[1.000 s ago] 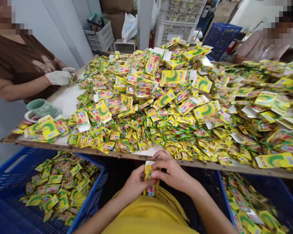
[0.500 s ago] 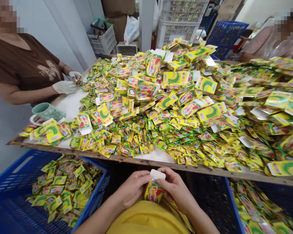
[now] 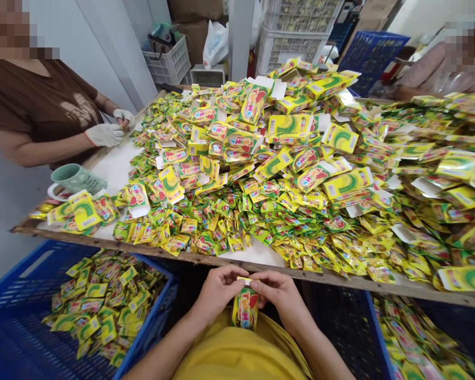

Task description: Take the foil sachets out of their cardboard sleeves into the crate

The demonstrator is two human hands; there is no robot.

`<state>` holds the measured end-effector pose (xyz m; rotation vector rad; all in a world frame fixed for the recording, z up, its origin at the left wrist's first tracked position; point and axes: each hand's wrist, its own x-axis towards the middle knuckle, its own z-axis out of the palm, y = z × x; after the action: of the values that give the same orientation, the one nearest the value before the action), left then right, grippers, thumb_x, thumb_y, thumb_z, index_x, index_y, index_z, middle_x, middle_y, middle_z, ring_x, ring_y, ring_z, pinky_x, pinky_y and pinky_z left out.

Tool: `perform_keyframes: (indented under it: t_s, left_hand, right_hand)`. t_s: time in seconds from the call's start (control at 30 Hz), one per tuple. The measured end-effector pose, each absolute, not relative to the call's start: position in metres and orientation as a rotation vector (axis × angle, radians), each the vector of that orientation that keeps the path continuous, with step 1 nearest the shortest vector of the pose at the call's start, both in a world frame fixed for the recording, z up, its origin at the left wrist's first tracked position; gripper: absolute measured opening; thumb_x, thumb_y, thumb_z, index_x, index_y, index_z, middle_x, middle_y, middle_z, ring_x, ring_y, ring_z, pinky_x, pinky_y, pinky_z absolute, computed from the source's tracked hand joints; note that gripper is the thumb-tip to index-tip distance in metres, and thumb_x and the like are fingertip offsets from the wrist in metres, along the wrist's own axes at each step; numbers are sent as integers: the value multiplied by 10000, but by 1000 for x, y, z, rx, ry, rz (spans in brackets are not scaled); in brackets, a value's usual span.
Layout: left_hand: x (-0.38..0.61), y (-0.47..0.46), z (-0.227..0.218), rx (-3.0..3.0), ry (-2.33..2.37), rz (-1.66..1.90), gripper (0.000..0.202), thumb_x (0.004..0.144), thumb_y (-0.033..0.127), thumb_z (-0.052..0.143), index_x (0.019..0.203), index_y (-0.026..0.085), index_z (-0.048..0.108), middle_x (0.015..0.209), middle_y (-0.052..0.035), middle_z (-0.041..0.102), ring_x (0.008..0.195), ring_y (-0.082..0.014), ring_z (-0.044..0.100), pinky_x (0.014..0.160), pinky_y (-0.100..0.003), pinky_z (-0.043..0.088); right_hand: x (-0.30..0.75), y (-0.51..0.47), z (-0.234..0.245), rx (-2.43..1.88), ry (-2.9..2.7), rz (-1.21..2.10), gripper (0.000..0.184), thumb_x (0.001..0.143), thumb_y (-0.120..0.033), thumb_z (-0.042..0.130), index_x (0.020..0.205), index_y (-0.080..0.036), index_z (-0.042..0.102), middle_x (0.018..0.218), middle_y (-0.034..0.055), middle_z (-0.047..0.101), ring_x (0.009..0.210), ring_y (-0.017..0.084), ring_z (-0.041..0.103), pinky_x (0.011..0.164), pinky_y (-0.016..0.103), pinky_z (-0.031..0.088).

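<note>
A small yellow and green printed carton (image 3: 245, 309) is held upright in front of my body, below the table edge. My left hand (image 3: 221, 290) grips its upper left side, thumb near the top flap. My right hand (image 3: 275, 290) pinches the upper right side, its thumb on the front near the white flap. Both sets of fingertips meet around the carton's top end; those behind it are partly hidden. Just beyond lie many small candy sachets (image 3: 229, 237) heaped along the table's near edge, with similar open-flapped cartons (image 3: 288, 126) piled above them.
A blue crate (image 3: 19, 269) with filled cartons stands below left; another crate (image 3: 380, 338) is below right. A green mug (image 3: 77, 178) sits at the table's left. A co-worker's gloved hands (image 3: 106, 134) work at far left; another person sits at far right.
The carton's white top flap, raised before, is now folded down under my thumbs. Both hands have drawn closer at the top, and the carton stands more upright.
</note>
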<state>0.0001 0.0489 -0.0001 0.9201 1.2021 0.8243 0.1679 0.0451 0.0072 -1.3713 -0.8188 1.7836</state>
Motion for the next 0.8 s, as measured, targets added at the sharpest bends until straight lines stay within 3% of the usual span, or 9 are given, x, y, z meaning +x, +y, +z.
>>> perform_keyframes:
  t_s: [0.27, 0.53, 0.6, 0.67, 0.73, 0.8]
  left_hand:
    - [-6, 44, -5, 1324, 1078, 927, 149, 802, 279, 658, 793, 158, 745, 801, -88, 722, 739, -177, 657, 704, -276, 494]
    - [-6, 30, -17, 1227, 1020, 839, 142, 707, 260, 745, 755, 136, 697, 779, -74, 703, 733, -176, 644, 691, -267, 483]
    - [-4, 31, -14, 1299, 1053, 771, 134, 737, 252, 711, 805, 137, 699, 771, -62, 697, 722, -167, 632, 691, -257, 475]
    - [-3, 34, -8, 1408, 1022, 724, 159, 791, 241, 651, 904, 149, 712, 859, -74, 703, 809, -179, 635, 762, -266, 472]
    - [-2, 36, -5, 1449, 962, 713, 198, 817, 237, 619, 972, 166, 720, 963, -89, 704, 917, -198, 632, 850, -282, 461]
    - [-5, 34, -6, 1405, 985, 720, 203, 812, 258, 629, 964, 173, 735, 961, -90, 714, 916, -204, 640, 857, -287, 468]
  right_hand:
    - [171, 34, 3, -1353, -872, 1721, 216, 633, -373, 807, 738, -191, 758, 654, 20, 671, 544, 120, 570, 512, 235, 495]
    - [187, 34, 4, -1234, -1414, 1667, 229, 819, -380, 638, 740, -187, 732, 839, 64, 629, 633, 142, 594, 489, 240, 502]
    - [184, 51, 7, -1284, -1605, 1491, 225, 853, -336, 595, 743, -184, 720, 825, 66, 639, 674, 160, 611, 510, 246, 505]
    - [169, 73, 9, -1352, -1783, 1174, 154, 871, -218, 551, 866, -190, 702, 850, 63, 655, 783, 184, 631, 633, 281, 528]
    - [145, 97, 10, -1447, -2048, 894, 280, 809, -71, 556, 1040, -194, 657, 1018, 81, 664, 951, 210, 620, 802, 320, 503]
    - [119, 116, 9, -1683, -2274, 658, 334, 762, -37, 574, 1070, -157, 618, 1056, 118, 645, 895, 224, 639, 770, 322, 494]
